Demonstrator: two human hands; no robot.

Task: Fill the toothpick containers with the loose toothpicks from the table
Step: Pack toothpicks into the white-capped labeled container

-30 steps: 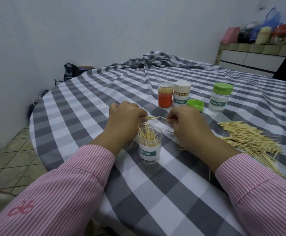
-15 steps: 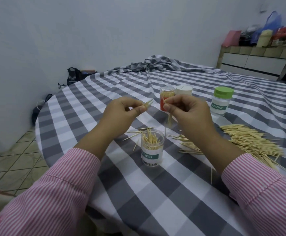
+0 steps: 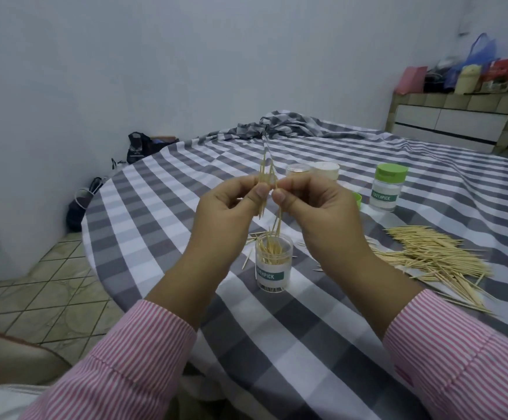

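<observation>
1. Both hands have risen from the table: left hand (image 3: 225,219) and right hand (image 3: 316,213) pinch a toothpick bundle (image 3: 267,183) upright.
2. Open jar (image 3: 273,262) waits at 6 o'clock; loose pile (image 3: 428,253) lies at its 3 o'clock.

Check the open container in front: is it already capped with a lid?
No, the open container stands lidless with toothpicks poking out, below the left hand and right hand.
</observation>
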